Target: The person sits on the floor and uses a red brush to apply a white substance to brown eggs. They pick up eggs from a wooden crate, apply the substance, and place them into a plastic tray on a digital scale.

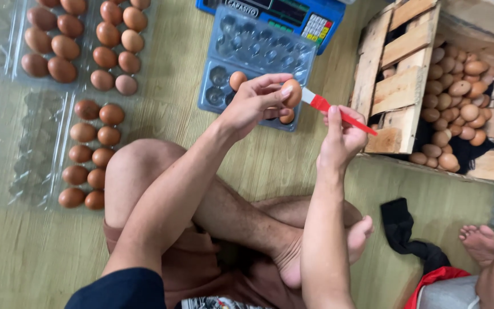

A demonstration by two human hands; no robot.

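My left hand (254,103) holds a brown egg (292,92) by its fingertips above a clear plastic egg tray (258,48). My right hand (341,140) grips a small brush with a red handle (338,113); its pale bristles touch the egg's right side. The tray beneath holds two other eggs, one egg (237,79) at its left side and another egg (287,117) partly hidden under my fingers. I sit cross-legged on a woven mat.
A wooden crate (401,74) full of brown eggs stands at the right. Filled clear cartons (89,154) lie at the left, an empty carton (26,149) beside them. A blue weighing scale (281,14) sits behind the tray. Another person's foot (480,243) and a black cloth (404,229) lie at lower right.
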